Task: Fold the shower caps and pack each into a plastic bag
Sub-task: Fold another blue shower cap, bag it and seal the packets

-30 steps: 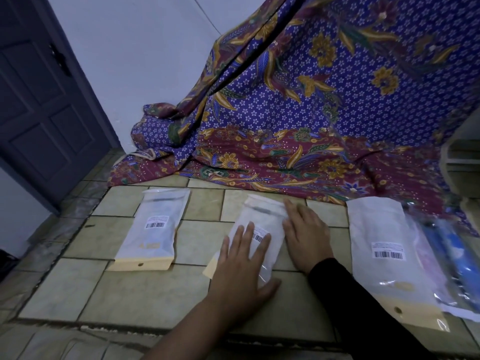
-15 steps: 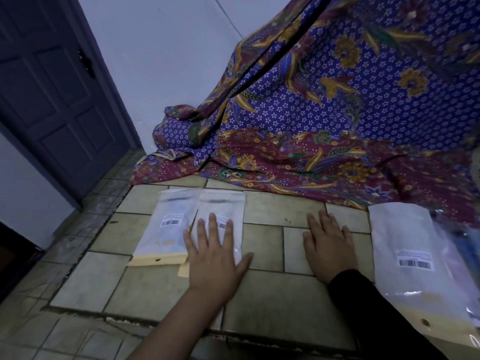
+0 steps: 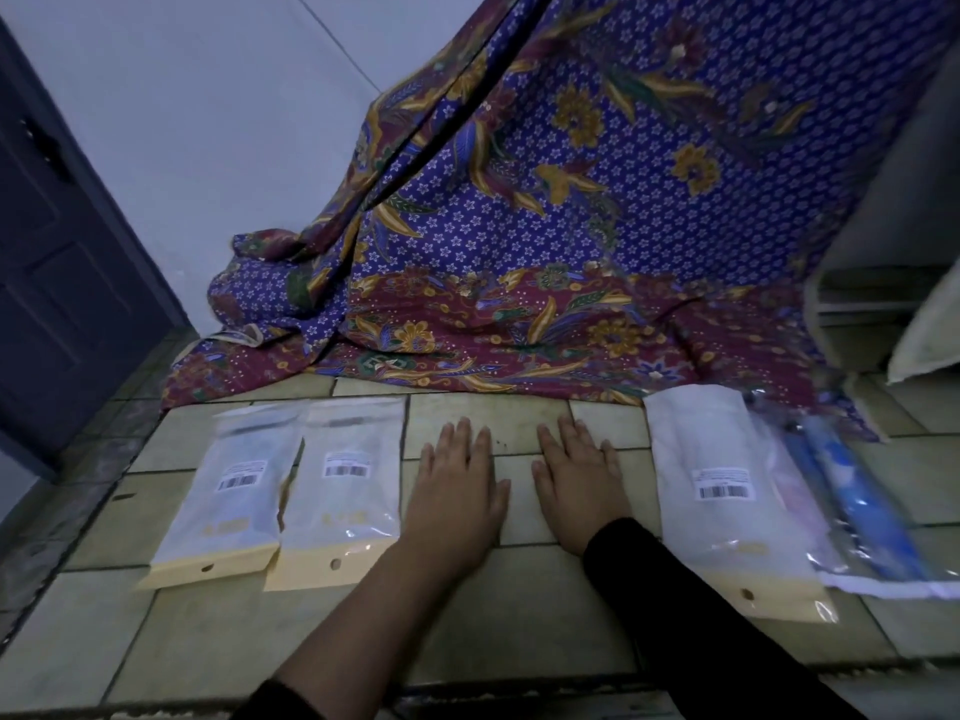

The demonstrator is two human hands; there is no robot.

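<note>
The fingers [image 3: 462,441] of the left hand [image 3: 457,491] are straight and lie flat on the floor tiles [image 3: 519,589]. Those of the right hand [image 3: 579,485] do the same just beside them. Both palms are down and neither hand holds anything. They rest on bare tile in the gap between the packed goods. Just left of the left hand lies the second bag [image 3: 343,485], with the far-left bag [image 3: 234,491] at its other side, their long edges touching or slightly overlapping. Each has a barcode label, pale contents and a yellowish hanging strip turned toward the person, so these two look finished, with a folded cap inside each. To the right of the right hand lies the right-hand bag [image 3: 717,496], white and labelled the same way. Whether it is filled or waiting cannot be told. Against its far side sits clear wrapping with something pinkish and a blue item [image 3: 852,501], probably caps not yet folded. By this reading, two packs are done, perhaps three, with at least one cap left to fold and bag. The patterned cloth [image 3: 571,226] hangs behind.
</note>
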